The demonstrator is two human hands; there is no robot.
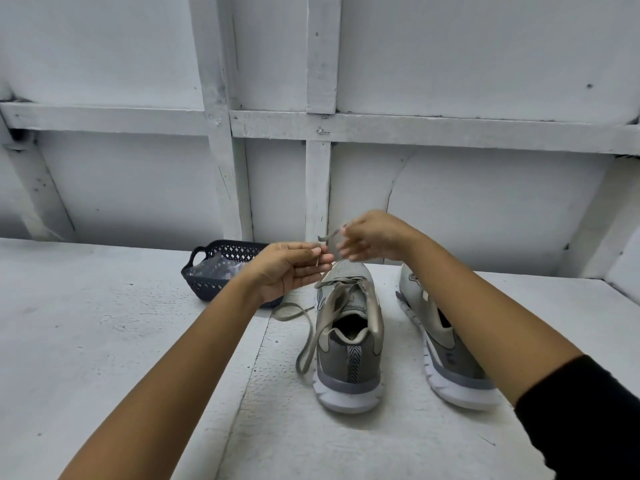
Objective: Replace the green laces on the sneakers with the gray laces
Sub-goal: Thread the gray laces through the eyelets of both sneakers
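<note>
Counting from the head view: two hands, two sneakers, one lace, one basket. The middle sneaker [349, 337] and the right sneaker [446, 344] stand on the white table [104, 341], heels toward the camera and a little apart. The gray lace [308, 337] passes through the front of the middle sneaker. One end lies in a loop on the table beside it, and the other rises to the hands. The left hand [294, 268] pinches it between thumb and forefinger, the other fingers loose. The right hand [374, 237] pinches the same lace just beyond, with its lower fingers spread. The right forearm hides part of the right sneaker. The dark basket [207, 282] stands behind, its corner covered by the left hand, and its contents are unclear.
</note>
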